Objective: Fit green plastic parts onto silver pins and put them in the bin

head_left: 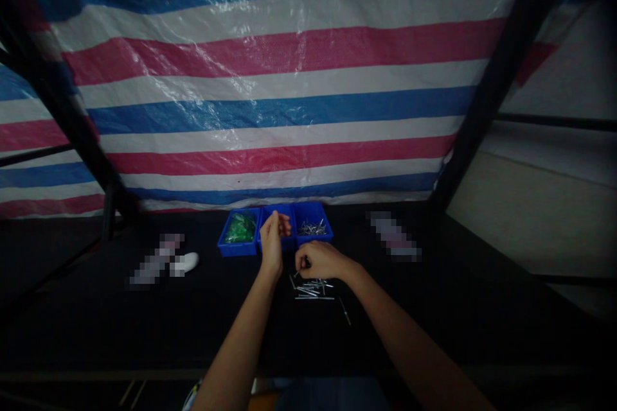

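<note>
My left hand (274, 234) is over the middle blue bin (290, 245), its fingers loosely bent and apart, with nothing visible in them. Just to the right, my right hand (318, 259) is closed in a pinch above the table, and the tip of a thin metal pin (297, 274) shows under its fingertips. Below this hand lies a loose pile of metal pins (311, 291), nail-like or rivet-like. A single pin (346, 311) rests apart from them, nearer to me. My left hand hides most of what the middle bin contains.
The left blue bin (222, 248) holds green plastic-looking pieces (240, 228); the right blue bin (315, 209) holds more metal pins (312, 228). A white rounded object (191, 261) and blurred-out items lie farther out on the black table (216, 327). A striped tarp (289, 103) hangs behind.
</note>
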A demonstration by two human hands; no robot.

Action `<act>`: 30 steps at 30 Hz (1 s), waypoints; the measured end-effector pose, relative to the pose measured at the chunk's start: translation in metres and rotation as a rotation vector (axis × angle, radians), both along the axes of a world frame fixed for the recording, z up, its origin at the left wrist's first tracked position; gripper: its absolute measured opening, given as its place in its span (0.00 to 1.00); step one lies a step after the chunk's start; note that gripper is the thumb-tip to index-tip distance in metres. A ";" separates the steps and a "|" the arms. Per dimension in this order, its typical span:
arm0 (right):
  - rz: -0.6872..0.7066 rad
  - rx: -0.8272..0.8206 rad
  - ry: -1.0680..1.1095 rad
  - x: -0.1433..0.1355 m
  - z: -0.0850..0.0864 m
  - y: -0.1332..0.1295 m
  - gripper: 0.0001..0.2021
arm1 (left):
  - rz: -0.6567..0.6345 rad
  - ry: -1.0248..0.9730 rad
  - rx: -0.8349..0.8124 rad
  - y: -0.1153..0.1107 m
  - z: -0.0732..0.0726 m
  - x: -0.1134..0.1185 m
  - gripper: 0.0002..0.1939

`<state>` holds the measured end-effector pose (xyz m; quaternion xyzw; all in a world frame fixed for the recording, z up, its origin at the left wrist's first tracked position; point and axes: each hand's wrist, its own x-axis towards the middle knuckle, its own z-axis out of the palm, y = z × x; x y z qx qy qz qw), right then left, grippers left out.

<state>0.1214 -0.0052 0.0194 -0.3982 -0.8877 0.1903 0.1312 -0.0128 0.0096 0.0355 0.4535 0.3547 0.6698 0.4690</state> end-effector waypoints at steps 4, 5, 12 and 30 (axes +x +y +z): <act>-0.008 0.008 0.009 0.000 0.000 0.000 0.07 | -0.022 -0.069 -0.028 0.001 0.002 -0.002 0.22; -0.008 0.007 0.013 0.000 0.000 0.000 0.07 | -0.025 -0.079 -0.031 0.001 0.002 -0.002 0.22; -0.004 -0.009 0.033 0.002 -0.002 0.003 0.07 | -0.027 -0.123 -0.058 0.003 0.002 -0.006 0.24; -0.299 0.048 0.844 0.019 0.015 0.015 0.10 | -0.063 0.169 0.032 0.001 -0.005 0.005 0.16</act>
